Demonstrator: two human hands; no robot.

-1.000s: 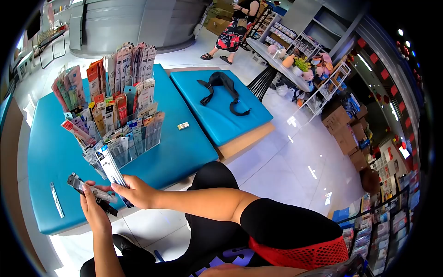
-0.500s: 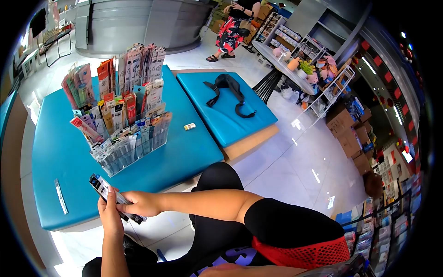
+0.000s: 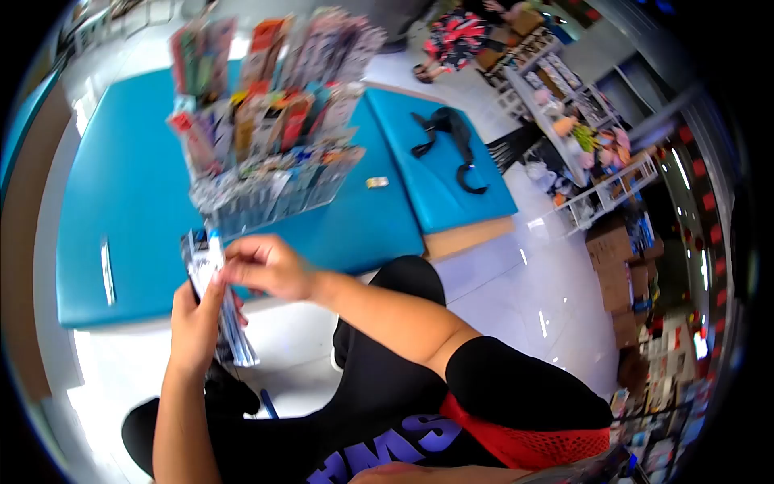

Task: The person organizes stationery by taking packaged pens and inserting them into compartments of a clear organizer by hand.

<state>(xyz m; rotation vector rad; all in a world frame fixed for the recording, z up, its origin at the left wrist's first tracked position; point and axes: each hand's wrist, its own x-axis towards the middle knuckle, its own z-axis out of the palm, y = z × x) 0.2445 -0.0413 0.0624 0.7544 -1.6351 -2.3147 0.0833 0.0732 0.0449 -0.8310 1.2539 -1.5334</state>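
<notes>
My left hand [image 3: 196, 323] is closed around a bundle of slim clear packets [image 3: 239, 343], held over the near edge of the teal padded bench [image 3: 145, 234]. At the bundle's upper end my right hand [image 3: 270, 264] pinches a narrow white packet with a blue tip [image 3: 214, 239]; motion blur hides the print. Just beyond the hands stands a clear tiered display rack [image 3: 274, 211], filled with many carded packets. One slim white packet [image 3: 107, 270] lies alone on the bench at the left. Right of the rack rests a small white and yellow item [image 3: 376, 182].
A smaller teal bench [image 3: 411, 161] adjoins at the right, with a black strap bag [image 3: 455, 137] on it. Farther off are a person in patterned clothing [image 3: 455, 39], a white rack [image 3: 605, 194] and cardboard boxes [image 3: 610, 254]. Packed shelves line the right side.
The view has shifted, so the bench and rack sit differently in frame. My right hand has moved from gripping the bundle's lower part to its upper end, pinching one packet there.
</notes>
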